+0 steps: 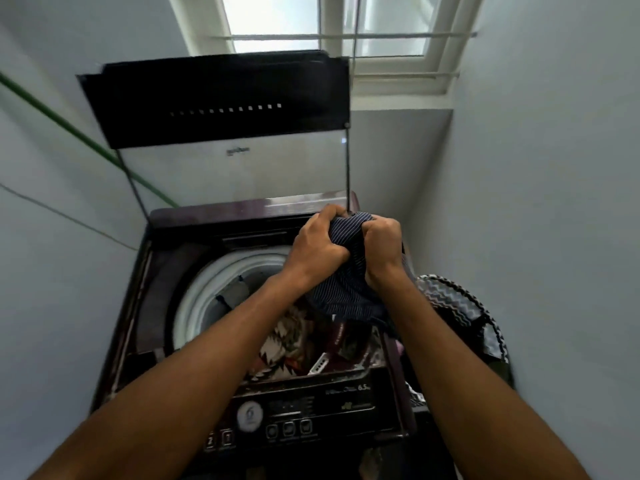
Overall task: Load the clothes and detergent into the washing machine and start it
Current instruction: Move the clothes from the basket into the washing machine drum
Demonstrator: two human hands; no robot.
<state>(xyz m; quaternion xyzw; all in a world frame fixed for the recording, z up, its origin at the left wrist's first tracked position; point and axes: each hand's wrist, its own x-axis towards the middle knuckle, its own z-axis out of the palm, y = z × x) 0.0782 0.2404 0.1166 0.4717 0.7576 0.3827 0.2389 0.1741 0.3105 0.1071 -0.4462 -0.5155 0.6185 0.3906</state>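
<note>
A dark navy garment with thin white stripes (346,268) is gripped by both hands above the open drum of the dark maroon top-loading washing machine (242,216). The left hand (317,247) and the right hand (382,247) are each clenched into a fist around bunched cloth, close beside each other. The hinged glass lid (225,109) is raised upright. Inside the white-rimmed tub (214,282), a patterned red, white and black fabric (280,344) is seen. A black-and-white zigzag-patterned basket (460,306) stands just right of the machine.
</note>
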